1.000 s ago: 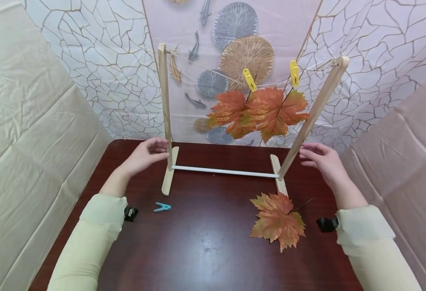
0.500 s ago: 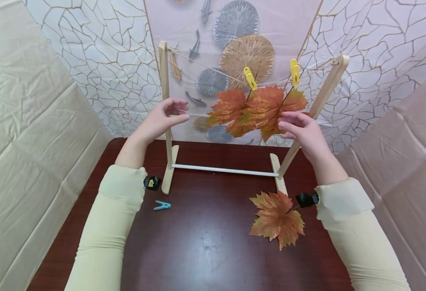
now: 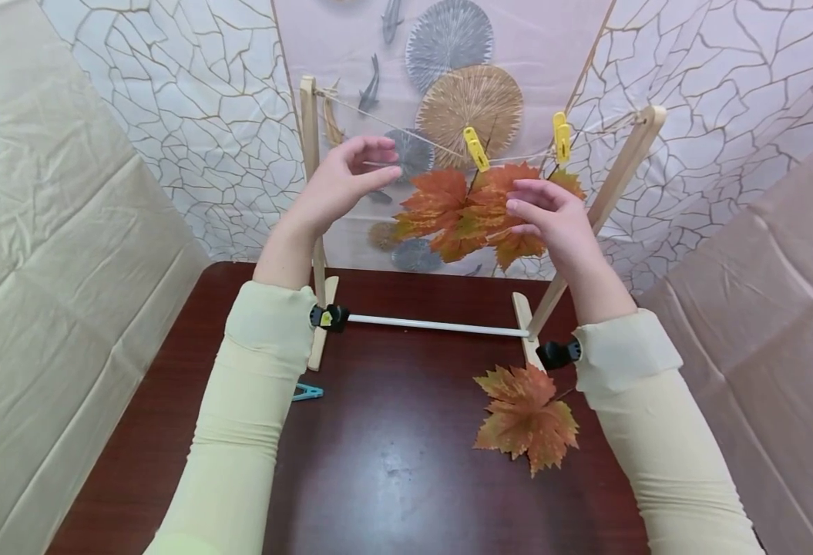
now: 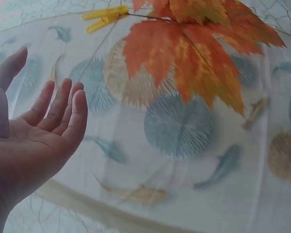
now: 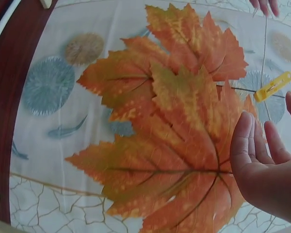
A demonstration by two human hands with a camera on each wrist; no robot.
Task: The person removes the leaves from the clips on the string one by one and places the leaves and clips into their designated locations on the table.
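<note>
My left hand is raised just inside the left wooden post, fingers loosely bent, holding nothing. In the left wrist view its palm faces up, apart from the hanging leaves. My right hand overlaps the right-hand hanging maple leaf, its fingers relaxed and nothing between them. A second orange maple leaf hangs beside it, partly overlapped. Two yellow clothespins hold the leaf stems on a thin string tied between the posts.
Another maple leaf lies on the dark red table by the stand's right foot. A blue clothespin lies at left, partly behind my left sleeve. A white rod joins the stand's feet; the right post leans outward.
Both hands have risen from beside the lower posts and moved inward, the left towards the string, the right in front of the hanging leaf. The stand and leaves stay in place.
</note>
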